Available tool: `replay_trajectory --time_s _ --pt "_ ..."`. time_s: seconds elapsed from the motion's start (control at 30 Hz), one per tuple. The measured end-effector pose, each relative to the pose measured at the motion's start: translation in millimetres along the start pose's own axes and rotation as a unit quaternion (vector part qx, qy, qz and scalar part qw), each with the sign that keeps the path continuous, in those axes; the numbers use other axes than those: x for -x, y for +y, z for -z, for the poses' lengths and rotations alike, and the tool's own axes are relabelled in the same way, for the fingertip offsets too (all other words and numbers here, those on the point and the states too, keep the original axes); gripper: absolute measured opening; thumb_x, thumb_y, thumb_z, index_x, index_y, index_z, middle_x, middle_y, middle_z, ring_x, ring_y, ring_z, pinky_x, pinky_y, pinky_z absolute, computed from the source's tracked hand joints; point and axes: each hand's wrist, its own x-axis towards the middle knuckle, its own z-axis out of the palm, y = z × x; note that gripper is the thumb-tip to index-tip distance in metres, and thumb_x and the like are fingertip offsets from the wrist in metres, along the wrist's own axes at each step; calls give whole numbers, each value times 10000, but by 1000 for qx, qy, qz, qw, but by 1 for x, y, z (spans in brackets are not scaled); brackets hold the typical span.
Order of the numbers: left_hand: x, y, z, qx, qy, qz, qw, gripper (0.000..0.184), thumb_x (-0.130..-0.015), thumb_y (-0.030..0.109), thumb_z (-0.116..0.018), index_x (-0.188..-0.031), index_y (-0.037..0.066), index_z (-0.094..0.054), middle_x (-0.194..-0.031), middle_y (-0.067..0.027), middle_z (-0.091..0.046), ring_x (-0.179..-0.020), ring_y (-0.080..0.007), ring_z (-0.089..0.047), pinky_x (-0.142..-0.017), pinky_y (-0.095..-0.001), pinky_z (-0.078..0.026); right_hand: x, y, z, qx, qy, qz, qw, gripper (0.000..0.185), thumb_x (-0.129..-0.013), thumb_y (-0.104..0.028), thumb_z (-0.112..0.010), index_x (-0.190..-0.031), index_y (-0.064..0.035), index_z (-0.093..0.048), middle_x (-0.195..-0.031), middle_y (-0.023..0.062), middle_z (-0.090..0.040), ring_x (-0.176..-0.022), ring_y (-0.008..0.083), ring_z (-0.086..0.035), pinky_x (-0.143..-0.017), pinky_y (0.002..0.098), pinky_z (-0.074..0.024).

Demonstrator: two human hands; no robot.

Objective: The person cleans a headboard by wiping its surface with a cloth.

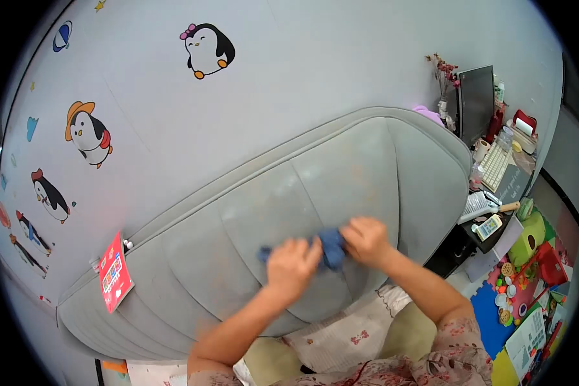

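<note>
Relative to grey padded fabric headboard: pale smooth wall behind, red rectangular booklet on its left part, crumpled blue cloth before its middle, between bare left hand and right hand, black flat monitor and cream rectangular keyboard to its right.

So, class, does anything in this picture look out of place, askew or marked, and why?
The red booklet sits askew at the top edge of the grey headboard, an unlikely place. Faint blotches above the blue cloth break the even grey. On the right, toys lie jumbled on the floor mat.
</note>
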Motion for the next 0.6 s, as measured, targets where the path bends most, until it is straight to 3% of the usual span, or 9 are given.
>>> replay_trajectory --time_s 0.1,0.17,0.2,0.23,0.3,0.4,0.47,0.6 --pt "-21 -2 -15 0 3 4 1000 308 -729 136 -657 -1035 140 -691 -748 -47 -561 -690 -223 -597 -526 -359 -479 -8 25 -1 33 18 0 999 183 -725 -183 -735 -825 -107 -601 -724 102 -539 -624 290 -585 -546 423 -472" --pt "-75 -33 -21 -16 -11 70 997 207 -763 130 -662 -970 124 -659 -806 -70 -602 -746 -269 -630 -594 -403 -534 -62 48 -12 65 36 -67 995 170 -779 -201 -717 -813 -101 -583 -740 105 -559 -659 316 -592 -552 434 -472" --pt "-108 -50 -24 -3 -27 115 993 280 -737 90 -704 -1011 107 -649 -917 -112 -640 -848 -332 -647 -686 -453 -533 -96 60 -17 81 58 -105 989 151 -820 -188 -698 -813 -94 -581 -758 107 -577 -689 329 -598 -571 445 -478" --pt "-135 -65 -31 1 -61 158 986 267 -779 118 -708 -1033 98 -627 -963 -110 -647 -901 -330 -645 -721 -463 -526 -123 80 -24 85 89 -96 988 132 -849 -184 -679 -824 -90 -589 -773 110 -591 -707 331 -609 -596 449 -485" --pt "-175 -82 -52 4 -78 189 979 243 -817 137 -705 -1044 99 -628 -983 -108 -642 -919 -333 -642 -717 -472 -520 -158 106 -32 107 32 -146 983 140 -854 -199 -675 -840 -83 -597 -798 117 -608 -750 335 -624 -625 459 -483" --pt "-147 -63 -57 -24 -30 149 988 266 -782 120 -698 -1046 119 -661 -901 -92 -627 -864 -313 -640 -678 -435 -519 -123 103 -22 78 51 -110 990 126 -831 -180 -679 -819 -89 -593 -767 107 -587 -732 337 -617 -621 460 -478" --pt "-107 -29 -34 -37 26 37 998 265 -760 121 -651 -1023 145 -665 -808 -69 -599 -758 -264 -631 -583 -373 -497 -68 67 6 55 72 -55 994 127 -770 -154 -689 -808 -100 -580 -738 91 -554 -695 323 -604 -603 447 -472" --pt "-49 14 -27 14 -2 -37 999 316 -739 130 -649 -1054 149 -664 -778 -57 -565 -714 -228 -612 -523 -344 -472 16 38 23 45 11 -42 998 165 -703 -128 -687 -819 -108 -572 -752 88 -540 -683 294 -592 -588 425 -469"
